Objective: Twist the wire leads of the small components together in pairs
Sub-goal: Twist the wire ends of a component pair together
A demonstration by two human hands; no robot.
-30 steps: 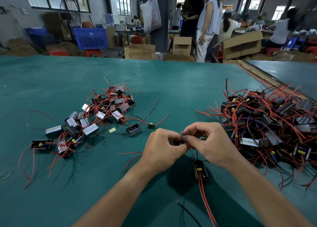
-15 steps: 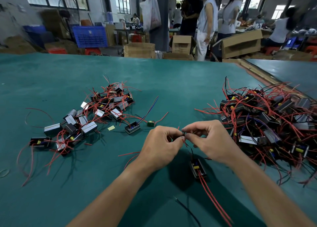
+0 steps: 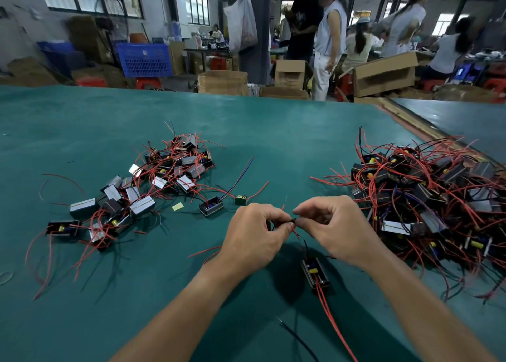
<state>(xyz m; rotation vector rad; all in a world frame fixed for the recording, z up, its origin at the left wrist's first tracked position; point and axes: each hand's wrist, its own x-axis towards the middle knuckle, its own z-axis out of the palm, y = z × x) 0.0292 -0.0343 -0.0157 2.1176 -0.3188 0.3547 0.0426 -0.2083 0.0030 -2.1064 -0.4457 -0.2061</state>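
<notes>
Red & black leads rise from the component lying near-centre on the table; left hand & right hand, fingers curled, pinch their tips together. Best hold tips level, roll evenly, w/o tugging the component.

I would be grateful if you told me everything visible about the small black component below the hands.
The small black box-shaped component looks plastic, with a yellow part on top. Two red wires trail from its near end toward the viewer; thin red and black leads rise to the left hand and right hand, which pinch them.
</notes>
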